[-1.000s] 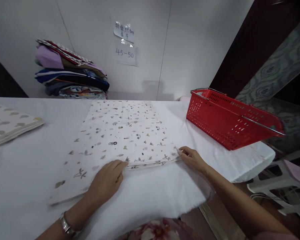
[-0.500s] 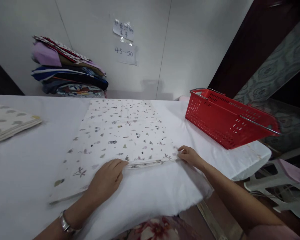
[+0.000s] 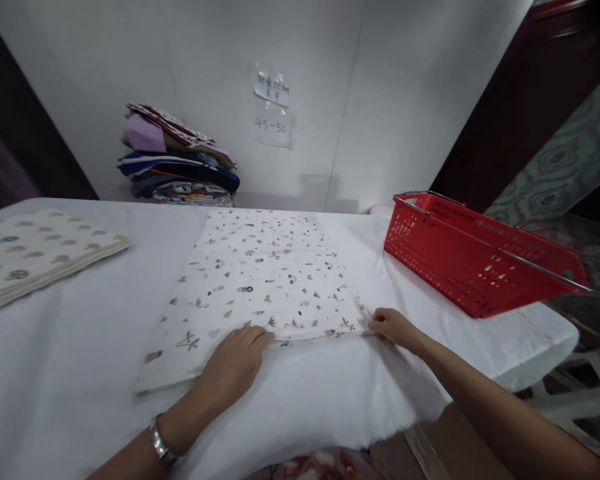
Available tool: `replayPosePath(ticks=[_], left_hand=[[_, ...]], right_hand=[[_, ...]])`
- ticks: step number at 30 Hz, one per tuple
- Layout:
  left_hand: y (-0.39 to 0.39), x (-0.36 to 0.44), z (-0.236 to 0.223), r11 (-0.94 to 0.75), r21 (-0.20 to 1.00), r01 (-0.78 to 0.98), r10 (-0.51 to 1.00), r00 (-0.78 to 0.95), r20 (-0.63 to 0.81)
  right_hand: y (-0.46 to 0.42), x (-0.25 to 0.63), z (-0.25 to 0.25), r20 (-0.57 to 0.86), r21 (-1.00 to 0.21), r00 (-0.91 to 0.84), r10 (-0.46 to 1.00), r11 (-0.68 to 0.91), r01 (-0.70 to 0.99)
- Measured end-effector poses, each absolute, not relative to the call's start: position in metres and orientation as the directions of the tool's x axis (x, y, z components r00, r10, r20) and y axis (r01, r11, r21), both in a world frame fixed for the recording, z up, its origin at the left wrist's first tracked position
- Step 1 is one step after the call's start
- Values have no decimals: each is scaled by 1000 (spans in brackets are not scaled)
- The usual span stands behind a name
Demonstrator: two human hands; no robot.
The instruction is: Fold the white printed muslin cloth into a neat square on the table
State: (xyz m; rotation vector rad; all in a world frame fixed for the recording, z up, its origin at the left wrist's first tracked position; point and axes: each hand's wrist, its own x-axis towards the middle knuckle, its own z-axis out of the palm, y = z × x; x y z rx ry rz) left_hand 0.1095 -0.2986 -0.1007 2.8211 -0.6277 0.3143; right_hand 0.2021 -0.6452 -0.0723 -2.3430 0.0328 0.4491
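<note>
Folded white cloth with small scattered prints

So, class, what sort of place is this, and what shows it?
Probably an indoor fabric workroom: patterned fabric lies on a white-covered table, folded textiles are piled behind, and handwritten notes hang on the wall.

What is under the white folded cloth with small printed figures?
Around the printed cloth, a white fabric table covering shows; what lies directly beneath is covered, so I cannot tell.
</note>
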Motion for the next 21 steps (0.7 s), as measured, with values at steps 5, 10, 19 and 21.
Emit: replayPosePath(ticks=[5,10,19,21], left_hand=[[-303,101,-97,-911,216,-350,-319,933,169],[-301,98,-103,-925,179,-336,-286,923,255],[-288,96,-116,-943,83,-321,-291,921,259],[-283,95,-116,-953,49,-298,-275,924,268]], right_hand=[[-645,193,-68,-427,-841,895,128,-420,-342],[-648,195,-66,-313,-929,935,168,-259,-264],[-655,196,-67,-328,-905,900,288,-370,-211],[-656,197,-70,-347,-900,894,282,-370,-232]])
